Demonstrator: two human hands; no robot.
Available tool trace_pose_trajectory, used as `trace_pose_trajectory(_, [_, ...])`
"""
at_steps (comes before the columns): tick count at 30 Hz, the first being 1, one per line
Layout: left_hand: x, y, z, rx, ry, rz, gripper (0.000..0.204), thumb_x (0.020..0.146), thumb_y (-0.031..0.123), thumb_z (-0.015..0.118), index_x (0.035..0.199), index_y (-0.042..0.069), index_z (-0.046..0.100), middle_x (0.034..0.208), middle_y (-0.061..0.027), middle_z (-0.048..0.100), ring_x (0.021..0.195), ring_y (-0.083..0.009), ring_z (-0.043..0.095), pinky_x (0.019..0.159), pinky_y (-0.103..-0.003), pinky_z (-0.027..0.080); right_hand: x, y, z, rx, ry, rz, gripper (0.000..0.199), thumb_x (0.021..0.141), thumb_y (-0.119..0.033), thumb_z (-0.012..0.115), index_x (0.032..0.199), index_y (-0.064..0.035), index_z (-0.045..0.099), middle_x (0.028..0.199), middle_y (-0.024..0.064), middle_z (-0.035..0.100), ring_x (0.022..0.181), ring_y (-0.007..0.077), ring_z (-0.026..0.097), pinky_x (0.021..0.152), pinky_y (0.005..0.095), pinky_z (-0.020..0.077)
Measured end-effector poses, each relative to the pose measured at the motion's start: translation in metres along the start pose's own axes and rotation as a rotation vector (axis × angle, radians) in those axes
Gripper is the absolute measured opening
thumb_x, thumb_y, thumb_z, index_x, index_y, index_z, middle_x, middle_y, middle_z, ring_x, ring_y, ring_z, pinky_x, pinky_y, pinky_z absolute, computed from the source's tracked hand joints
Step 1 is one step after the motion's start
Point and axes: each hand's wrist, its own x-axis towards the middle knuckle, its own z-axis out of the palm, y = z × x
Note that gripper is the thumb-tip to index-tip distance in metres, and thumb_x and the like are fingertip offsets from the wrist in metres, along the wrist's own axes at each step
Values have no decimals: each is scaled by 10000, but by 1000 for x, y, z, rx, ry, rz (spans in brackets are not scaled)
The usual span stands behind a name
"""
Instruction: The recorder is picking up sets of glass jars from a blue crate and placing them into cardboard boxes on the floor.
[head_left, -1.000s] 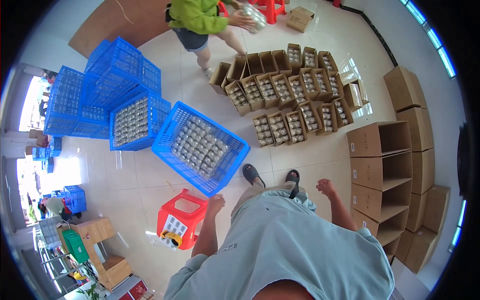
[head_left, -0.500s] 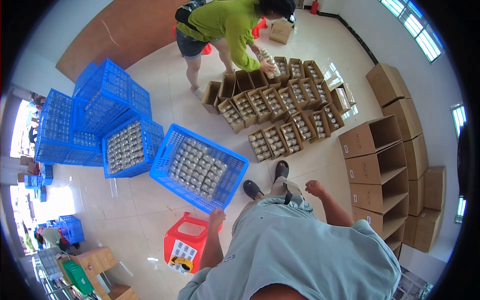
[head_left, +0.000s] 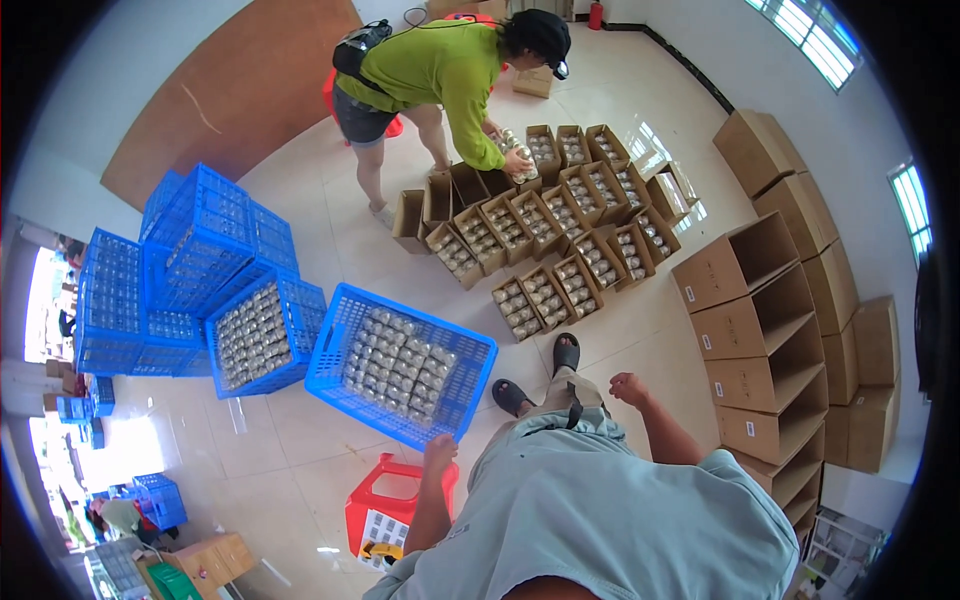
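Note:
In front of me on the left, a blue plastic crate (head_left: 470,395) holds rows of round, silvery-wrapped items (head_left: 400,365). My left hand (head_left: 440,453) hangs at the crate's near corner, fingers curled; whether it touches the rim I cannot tell. Off to the right, my right hand (head_left: 628,389) is raised in a loose fist with nothing visible in it. Ahead stand several open cardboard cartons (head_left: 545,298), most filled with similar round items. Beyond them a co-worker in a green top (head_left: 440,70) bends over, both hands on a clear pack (head_left: 515,158) above a carton.
Blue crates (head_left: 215,235) are stacked at the left, with another filled crate (head_left: 255,345) beside them. A red stool (head_left: 385,490) bearing a printed sheet and yellow tape roll (head_left: 382,552) stands near my left arm. Empty cartons (head_left: 740,330) are stacked at the right.
My view has shifted, so most things sit lower in the picture. The co-worker has lowered the clear pack toward a carton. My hands keep much the same pose.

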Motion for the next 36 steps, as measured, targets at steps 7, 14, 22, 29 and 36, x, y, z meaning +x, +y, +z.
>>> trace_pose_trajectory(7, [12, 18, 3, -23, -25, 55, 281, 873, 139, 565, 1078, -40, 633, 840, -116, 686, 716, -171, 664, 633, -291, 540, -12, -2, -5, -40, -10, 47, 271, 785, -118, 585, 1001, 26, 662, 797, 96, 696, 698, 164, 648, 637, 311, 530])
trace_pose_trajectory(14, [12, 13, 6, 83, -56, 59, 289, 858, 147, 557, 1065, -39, 636, 831, -118, 686, 704, -167, 663, 620, -290, 536, -9, 18, -2, 53, 46, 40, 247, 752, -150, 606, 937, -8, 688, 768, 97, 691, 670, 183, 648, 640, 327, 525])
trace_pose_trajectory(22, [8, 19, 5, 73, -61, 32, 268, 867, 159, 579, 1050, -25, 643, 797, -105, 678, 665, -156, 647, 604, -273, 527, -6, 30, 4, 66, 21, 66, 277, 730, -150, 618, 963, -19, 691, 792, 111, 688, 702, 202, 650, 666, 338, 526])
trace_pose_trajectory(29, [12, 29, 12, 70, -98, 20, 286, 873, 167, 578, 1090, -15, 623, 803, -98, 674, 656, -149, 645, 577, -262, 509, -6, 53, 2, 34, 55, 45, 271, 729, -149, 617, 954, -15, 686, 773, 110, 686, 699, 202, 649, 665, 342, 525])
trace_pose_trajectory(36, [17, 19, 5, 83, -67, 31, 308, 865, 175, 582, 1103, -16, 624, 796, -91, 681, 643, -145, 648, 566, -260, 499, -18, 17, 1, -1, -1, 82, 251, 795, -79, 568, 1006, 25, 653, 802, 102, 695, 686, 169, 638, 621, 315, 523])
